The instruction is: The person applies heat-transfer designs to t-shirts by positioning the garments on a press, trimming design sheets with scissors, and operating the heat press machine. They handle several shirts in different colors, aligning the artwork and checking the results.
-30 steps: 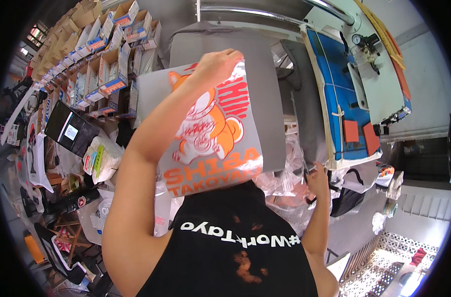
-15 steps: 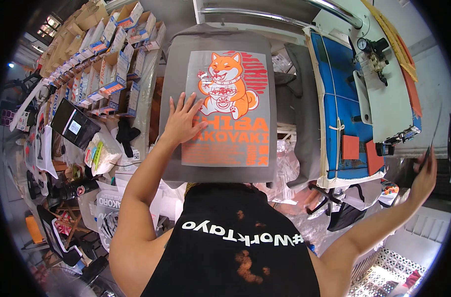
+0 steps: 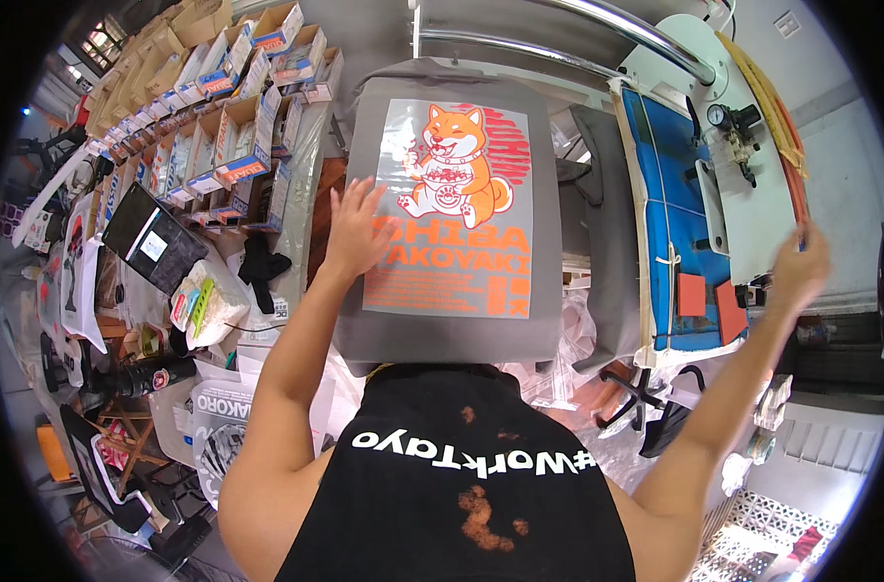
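A dark grey garment (image 3: 442, 339) is stretched flat over a board in front of me. On it lies a clear transfer film (image 3: 385, 155) with an orange and white cartoon dog (image 3: 451, 160) and orange lettering. My left hand (image 3: 359, 228) is at the film's left edge, its fingers spread and nothing held in them; whether it presses or hovers is unclear. My right hand (image 3: 801, 272) is raised at the far right, beside the white panel of the machine (image 3: 762, 213). Motion smears its fingers, so I cannot make out anything in them.
A blue padded board (image 3: 660, 175) with orange-red pads (image 3: 692, 294) stands to the right, with a pressure gauge (image 3: 717, 114) beyond it. Metal bars (image 3: 519, 48) cross the back. At left are cardboard bins (image 3: 238, 145), a laptop (image 3: 156, 238) and a black cloth (image 3: 259, 267).
My right hand has moved inward and up from the far right edge, where it held a thin dark thing. My left hand has shifted toward the film's left edge. The view has turned slightly.
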Available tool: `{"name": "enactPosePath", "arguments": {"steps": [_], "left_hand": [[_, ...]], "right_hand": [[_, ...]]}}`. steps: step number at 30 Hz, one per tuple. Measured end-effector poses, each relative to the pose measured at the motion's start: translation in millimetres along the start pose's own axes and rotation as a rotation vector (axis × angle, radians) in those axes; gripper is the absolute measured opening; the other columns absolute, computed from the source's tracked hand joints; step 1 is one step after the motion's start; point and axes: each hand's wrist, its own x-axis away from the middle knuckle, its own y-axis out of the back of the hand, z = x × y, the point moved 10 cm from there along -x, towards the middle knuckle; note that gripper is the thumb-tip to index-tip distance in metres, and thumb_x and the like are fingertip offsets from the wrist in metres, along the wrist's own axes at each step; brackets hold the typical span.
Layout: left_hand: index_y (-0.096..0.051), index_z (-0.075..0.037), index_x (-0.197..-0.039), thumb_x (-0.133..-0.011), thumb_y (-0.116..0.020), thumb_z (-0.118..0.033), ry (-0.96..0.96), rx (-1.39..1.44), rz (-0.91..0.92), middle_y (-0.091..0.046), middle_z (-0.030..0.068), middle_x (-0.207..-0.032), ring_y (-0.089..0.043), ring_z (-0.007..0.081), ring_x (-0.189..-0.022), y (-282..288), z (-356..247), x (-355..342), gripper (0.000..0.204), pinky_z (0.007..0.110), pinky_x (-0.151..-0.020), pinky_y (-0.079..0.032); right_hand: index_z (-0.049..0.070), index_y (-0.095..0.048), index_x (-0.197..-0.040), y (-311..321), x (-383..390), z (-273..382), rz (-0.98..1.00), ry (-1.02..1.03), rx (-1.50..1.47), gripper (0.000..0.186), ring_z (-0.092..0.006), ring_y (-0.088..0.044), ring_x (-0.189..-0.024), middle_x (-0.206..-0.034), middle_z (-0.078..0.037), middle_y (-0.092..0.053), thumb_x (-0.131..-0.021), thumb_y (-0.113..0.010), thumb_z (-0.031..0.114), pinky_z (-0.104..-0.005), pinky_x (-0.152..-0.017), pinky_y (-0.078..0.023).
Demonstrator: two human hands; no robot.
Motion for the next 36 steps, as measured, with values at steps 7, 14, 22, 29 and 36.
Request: {"name": "enactPosePath", "arguments": {"steps": [7, 14, 22, 29, 36], "left_hand": [[-0.059, -0.007, -0.129, -0.084, -0.069, -0.034, -0.029, -0.032, 0.088, -0.046, 0.0169, -0.144, -0.033, 0.0411, -0.141, 12, -26, 77, 0.053, 0.06, -0.116, -0.021], [-0.061, -0.006, -0.124, -0.086, -0.067, -0.03, -0.037, -0.01, 0.064, -0.051, 0.0187, -0.134, -0.04, 0.0418, -0.134, 10, -34, 51, 0.045, 0.062, -0.115, -0.019], [-0.06, -0.004, -0.125, -0.086, -0.059, -0.013, -0.254, -0.263, -0.061, -0.055, 0.0109, -0.129, -0.049, 0.034, -0.124, -90, -18, -193, 0.04, 0.057, -0.101, -0.041], [-0.062, -0.021, -0.124, -0.087, -0.06, -0.022, 0.024, -0.293, 0.276, -0.056, 0.0022, -0.128, -0.048, 0.0303, -0.125, -139, 26, -276, 0.037, 0.053, -0.1, -0.04], [-0.063, -0.019, -0.122, -0.094, -0.047, -0.027, 0.099, -0.08, 0.485, -0.059, 0.0059, -0.132, -0.053, 0.0343, -0.124, -152, 78, -291, 0.034, 0.054, -0.099, -0.043]], "right_hand": [[0.009, -0.061, -0.13, -73, 286, 340, 0.731, 0.366, -0.752, 0.053, -0.0377, -0.038, -0.139, -0.146, -0.014, -0.048, -0.088, -0.067, 0.04, -0.0519, -0.115, -0.029], [0.016, -0.058, -0.138, -99, 307, 336, 0.79, 0.302, -0.772, 0.055, -0.0376, -0.028, -0.145, -0.153, -0.01, -0.041, -0.089, -0.063, 0.042, -0.0544, -0.114, -0.028], [0.019, -0.063, -0.131, -91, 292, 340, 0.743, 0.308, -0.815, 0.051, -0.0395, -0.032, -0.141, -0.148, -0.011, -0.045, -0.085, -0.068, 0.041, -0.0533, -0.11, -0.033], [0.018, -0.064, -0.129, -94, 292, 338, 0.817, 0.234, -0.803, 0.052, -0.0412, -0.033, -0.139, -0.146, -0.015, -0.045, -0.083, -0.07, 0.041, -0.0541, -0.11, -0.032], [0.021, -0.062, -0.131, -95, 290, 341, 0.791, 0.254, -0.783, 0.053, -0.0403, -0.034, -0.139, -0.146, -0.014, -0.045, -0.083, -0.07, 0.041, -0.0549, -0.107, -0.034]]}}
